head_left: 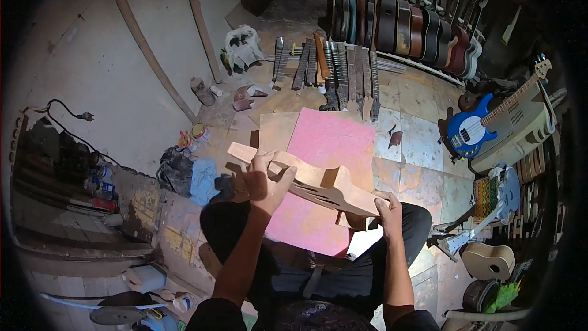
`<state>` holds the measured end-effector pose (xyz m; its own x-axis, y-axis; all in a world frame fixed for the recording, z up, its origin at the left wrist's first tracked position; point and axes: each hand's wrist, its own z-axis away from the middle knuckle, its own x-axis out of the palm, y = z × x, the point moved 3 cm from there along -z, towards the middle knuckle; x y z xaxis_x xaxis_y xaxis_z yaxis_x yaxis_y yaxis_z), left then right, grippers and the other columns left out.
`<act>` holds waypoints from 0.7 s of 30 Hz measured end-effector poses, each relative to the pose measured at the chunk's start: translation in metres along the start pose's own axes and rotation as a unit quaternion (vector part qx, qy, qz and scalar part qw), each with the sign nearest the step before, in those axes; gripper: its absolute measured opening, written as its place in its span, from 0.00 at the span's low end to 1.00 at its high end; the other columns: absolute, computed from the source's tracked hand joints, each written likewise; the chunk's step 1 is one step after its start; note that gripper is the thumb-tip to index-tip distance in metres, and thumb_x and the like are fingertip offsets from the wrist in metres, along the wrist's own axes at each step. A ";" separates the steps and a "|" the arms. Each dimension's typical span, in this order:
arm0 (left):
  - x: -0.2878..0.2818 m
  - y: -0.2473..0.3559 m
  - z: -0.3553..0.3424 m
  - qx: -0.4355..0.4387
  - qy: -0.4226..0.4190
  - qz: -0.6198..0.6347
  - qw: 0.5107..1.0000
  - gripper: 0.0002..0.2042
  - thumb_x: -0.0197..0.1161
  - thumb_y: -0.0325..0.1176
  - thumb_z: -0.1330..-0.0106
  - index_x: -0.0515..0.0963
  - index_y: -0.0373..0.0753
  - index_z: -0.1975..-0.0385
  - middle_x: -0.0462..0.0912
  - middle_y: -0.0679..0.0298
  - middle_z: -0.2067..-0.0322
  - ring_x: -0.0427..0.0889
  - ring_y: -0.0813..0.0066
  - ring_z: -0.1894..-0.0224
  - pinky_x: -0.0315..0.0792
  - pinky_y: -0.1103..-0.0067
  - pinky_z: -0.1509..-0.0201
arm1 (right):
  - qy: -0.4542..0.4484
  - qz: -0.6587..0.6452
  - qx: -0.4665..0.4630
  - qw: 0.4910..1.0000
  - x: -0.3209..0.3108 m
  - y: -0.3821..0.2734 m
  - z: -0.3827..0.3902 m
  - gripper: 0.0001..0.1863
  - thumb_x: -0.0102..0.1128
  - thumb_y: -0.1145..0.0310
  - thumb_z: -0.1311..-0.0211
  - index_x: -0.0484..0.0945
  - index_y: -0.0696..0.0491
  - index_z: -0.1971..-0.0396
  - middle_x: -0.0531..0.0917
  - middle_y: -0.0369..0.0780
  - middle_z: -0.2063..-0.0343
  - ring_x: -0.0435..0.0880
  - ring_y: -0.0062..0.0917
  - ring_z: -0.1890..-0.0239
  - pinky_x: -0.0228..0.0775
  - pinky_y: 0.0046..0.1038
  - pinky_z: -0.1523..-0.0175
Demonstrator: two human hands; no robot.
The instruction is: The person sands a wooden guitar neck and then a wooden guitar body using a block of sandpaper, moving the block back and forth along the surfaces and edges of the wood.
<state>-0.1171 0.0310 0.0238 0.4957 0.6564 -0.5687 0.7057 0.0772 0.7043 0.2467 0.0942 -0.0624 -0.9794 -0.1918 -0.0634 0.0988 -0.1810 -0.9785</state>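
An unfinished pale wooden electric guitar body [324, 182] is tilted up on its edge above my lap, with its curved side facing up. Its narrow end points to the left. My left hand [267, 179] grips it near that narrow end, fingers behind and thumb in front. At the other end, my right hand [388, 209] is closed around the rounded edge. Dark cut-outs show along the face turned toward me. Beneath it a pink board [331, 138] lies over a tan board [275, 132] in front of me.
Several guitar necks [343, 76] lie on the tiled floor ahead, before a rack of guitars [407, 27]. To the right are a blue bass guitar [470, 130] and an acoustic guitar body [488, 262]. A blue cloth [203, 181] and a tin [198, 130] are at left.
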 end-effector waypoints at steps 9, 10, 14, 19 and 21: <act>0.001 -0.046 0.008 -0.063 0.045 -0.020 0.997 0.09 0.71 0.33 0.31 0.80 0.36 0.60 0.83 0.58 0.68 0.80 0.60 0.64 0.71 0.62 0.54 | -0.023 -0.030 -0.006 0.999 0.000 -0.002 -0.001 0.16 0.71 0.65 0.32 0.86 0.59 0.51 0.90 0.41 0.51 0.85 0.24 0.48 0.73 0.30 0.36; -0.002 -0.040 0.006 -0.082 0.049 0.009 0.995 0.08 0.71 0.32 0.31 0.80 0.36 0.65 0.82 0.60 0.72 0.79 0.63 0.68 0.72 0.63 0.57 | -0.016 -0.022 0.005 1.000 -0.002 -0.001 -0.001 0.16 0.71 0.64 0.32 0.86 0.59 0.51 0.90 0.42 0.50 0.85 0.25 0.46 0.73 0.31 0.35; -0.006 -0.011 0.010 -0.012 0.030 -0.001 0.999 0.18 0.79 0.32 0.41 0.75 0.35 0.59 0.79 0.56 0.66 0.77 0.59 0.64 0.70 0.62 0.56 | -0.014 -0.010 0.013 1.000 -0.004 -0.001 -0.007 0.16 0.70 0.64 0.32 0.86 0.59 0.51 0.90 0.43 0.49 0.85 0.27 0.45 0.72 0.32 0.34; 0.003 0.006 0.025 0.007 0.043 -0.017 0.999 0.31 0.83 0.34 0.45 0.71 0.33 0.46 0.79 0.49 0.52 0.81 0.52 0.52 0.73 0.59 0.49 | -0.012 -0.015 -0.001 1.000 0.000 -0.001 -0.015 0.16 0.70 0.64 0.32 0.86 0.59 0.51 0.90 0.43 0.49 0.85 0.28 0.44 0.72 0.32 0.34; 0.003 0.017 0.025 0.007 0.036 -0.019 0.999 0.32 0.83 0.34 0.45 0.71 0.33 0.45 0.79 0.48 0.52 0.81 0.50 0.50 0.73 0.57 0.47 | -0.012 -0.038 -0.009 0.999 -0.002 0.003 -0.018 0.15 0.70 0.65 0.31 0.86 0.59 0.51 0.90 0.42 0.49 0.85 0.28 0.45 0.73 0.32 0.35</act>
<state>-0.0910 0.0159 0.0232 0.4323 0.7049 -0.5623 0.7297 0.0929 0.6774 0.2457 0.1111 -0.0685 -0.9796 -0.2003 0.0159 0.0207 -0.1789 -0.9836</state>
